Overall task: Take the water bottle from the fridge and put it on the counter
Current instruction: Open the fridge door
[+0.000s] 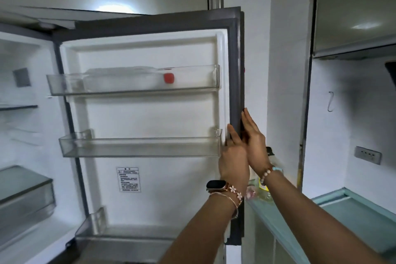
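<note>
Both forearms come up from the bottom edge, wrists close together at the free edge of the fridge door. Left hand, the one with the smartwatch and flower bracelet, lies flat against the inner side of the door edge, fingers extended, nothing in it. Right hand, with the bead bracelet, is on the outer side of the same edge – fingers mostly straight, more a flat press than a closed wrap, though the fingertips are hidden behind the gasket so I can't tell how far they curl. My read: the two hands sandwich the edge to steady the door wide open before a reach inside. Teal counter sits just right of the door, below the arms; a yellowish spray bottle stands on it, mostly blocked by the right wrist. Lower door bins look empty. Further back, the water bottle lies on its side in the top door bin, red cap pointing right – outline is soft through the clear plastic, fill level unreadable. Fridge interior at left is cut off and washed out; shelf contents not discernible.
</note>
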A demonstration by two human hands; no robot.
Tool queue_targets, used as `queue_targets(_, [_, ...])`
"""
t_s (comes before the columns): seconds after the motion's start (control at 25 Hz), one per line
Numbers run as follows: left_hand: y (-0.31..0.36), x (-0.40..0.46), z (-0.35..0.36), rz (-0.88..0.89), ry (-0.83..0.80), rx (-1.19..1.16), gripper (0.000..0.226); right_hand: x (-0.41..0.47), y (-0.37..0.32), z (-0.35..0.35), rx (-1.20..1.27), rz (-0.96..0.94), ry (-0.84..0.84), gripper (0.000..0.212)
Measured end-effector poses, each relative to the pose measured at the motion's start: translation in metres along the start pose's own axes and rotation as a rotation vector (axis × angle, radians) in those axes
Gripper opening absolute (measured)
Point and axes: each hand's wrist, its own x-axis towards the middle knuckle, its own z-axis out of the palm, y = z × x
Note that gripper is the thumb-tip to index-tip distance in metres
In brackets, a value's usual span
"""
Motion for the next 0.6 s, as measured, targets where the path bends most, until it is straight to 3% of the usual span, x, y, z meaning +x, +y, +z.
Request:
queue_targets(0.08, [0.001,-0.003,-0.006,0.005,0.024,-0.065,0.063,0.004,0.000,-0.002,-0.034,-0.005,-0.020,0.061])
queue_targets(0.16, [0.000,-0.012,-0.023,0.050,0.077,-0.264,0.053,0.007,-0.009,-0.006,-0.086,-0.080,0.081,0.054])
queue_targets(0.28, [-0.017,-0.026,-0.075,0.038,0.212,-0.625,0.030,0.011,-0.053,-0.011,0.144,-0.175,0.254,0.040])
queue_targets(0.4, [-0.054,-0.036,-0.145,-0.092,0.329,-0.940,0.019,0.011,-0.118,-0.001,0.682,-0.085,0.109,0.026])
queue_targets(0.52, [-0.100,-0.058,-0.200,-0.219,0.429,-0.938,0.021,0.003,-0.171,0.026,1.055,0.054,-0.120,0.022])
queue_targets(0.6, [-0.129,-0.077,-0.221,-0.306,0.449,-0.941,0.027,-0.008,-0.191,0.054,1.202,0.243,-0.286,0.020])
